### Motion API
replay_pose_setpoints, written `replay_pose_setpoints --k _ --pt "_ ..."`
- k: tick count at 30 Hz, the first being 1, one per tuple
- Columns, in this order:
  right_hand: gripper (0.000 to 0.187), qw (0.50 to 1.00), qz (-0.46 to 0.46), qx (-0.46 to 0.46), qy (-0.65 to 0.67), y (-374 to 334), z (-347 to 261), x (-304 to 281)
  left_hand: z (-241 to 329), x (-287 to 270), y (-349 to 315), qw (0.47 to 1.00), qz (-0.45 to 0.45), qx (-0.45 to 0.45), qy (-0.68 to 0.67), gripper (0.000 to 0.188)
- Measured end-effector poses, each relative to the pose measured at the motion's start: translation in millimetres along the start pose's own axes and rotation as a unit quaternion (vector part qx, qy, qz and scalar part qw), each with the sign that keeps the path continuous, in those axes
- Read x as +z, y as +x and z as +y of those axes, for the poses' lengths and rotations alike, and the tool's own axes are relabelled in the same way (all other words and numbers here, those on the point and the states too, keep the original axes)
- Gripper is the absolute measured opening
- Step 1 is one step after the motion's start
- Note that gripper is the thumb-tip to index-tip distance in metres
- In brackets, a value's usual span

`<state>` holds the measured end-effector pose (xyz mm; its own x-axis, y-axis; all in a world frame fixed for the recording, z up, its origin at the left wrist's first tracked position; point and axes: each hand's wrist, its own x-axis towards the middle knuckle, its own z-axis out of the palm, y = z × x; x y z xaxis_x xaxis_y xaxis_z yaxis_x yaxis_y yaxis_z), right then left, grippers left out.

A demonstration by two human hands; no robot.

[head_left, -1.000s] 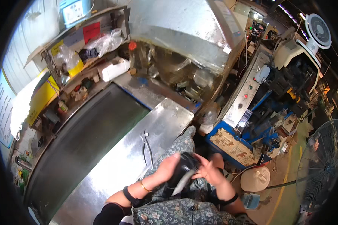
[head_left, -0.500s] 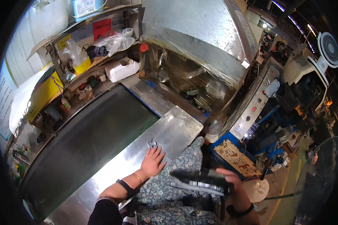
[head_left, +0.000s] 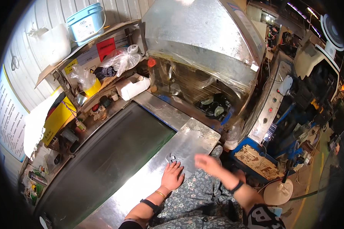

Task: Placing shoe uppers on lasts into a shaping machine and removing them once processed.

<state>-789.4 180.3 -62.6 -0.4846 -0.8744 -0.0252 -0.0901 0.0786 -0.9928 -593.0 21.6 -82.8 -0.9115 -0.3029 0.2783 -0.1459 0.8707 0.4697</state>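
Jutting past the fingers (head_left: 175,168) of the left hand (head_left: 172,178) are pliers (head_left: 172,158).

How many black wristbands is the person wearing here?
2: one wristband is on the arm behind the left hand, the other wristband behind the right hand. More could be hidden under the sleeves.

The metal table (head_left: 198,138) bears a tool (head_left: 172,157), partly hidden by the left hand (head_left: 172,178); a blue bucket (head_left: 86,26) tops the shelf (head_left: 118,28). The ledge (head_left: 91,124) below carries a white jug (head_left: 133,87) and bottle (head_left: 80,125)
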Motion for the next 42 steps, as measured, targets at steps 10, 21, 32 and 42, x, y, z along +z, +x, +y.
replay_pose_setpoints --k 10,21,32,42 --pt "0.025 0.988 0.103 0.080 0.082 -115 -1 55 9 3 5 0.999 0.013 -0.024 -0.026 0.036" --pt "0.035 0.941 0.000 0.209 0.267 -107 -23 20 28 33 76 0.989 -0.048 0.017 -0.137 0.043" --pt "0.036 0.921 0.253 0.136 0.264 124 44 -139 -4 64 153 0.994 -0.027 0.001 0.106 0.060" --pt "0.104 0.800 0.459 0.327 -0.203 295 89 -184 0 57 156 0.997 -0.031 -0.012 0.069 0.059"
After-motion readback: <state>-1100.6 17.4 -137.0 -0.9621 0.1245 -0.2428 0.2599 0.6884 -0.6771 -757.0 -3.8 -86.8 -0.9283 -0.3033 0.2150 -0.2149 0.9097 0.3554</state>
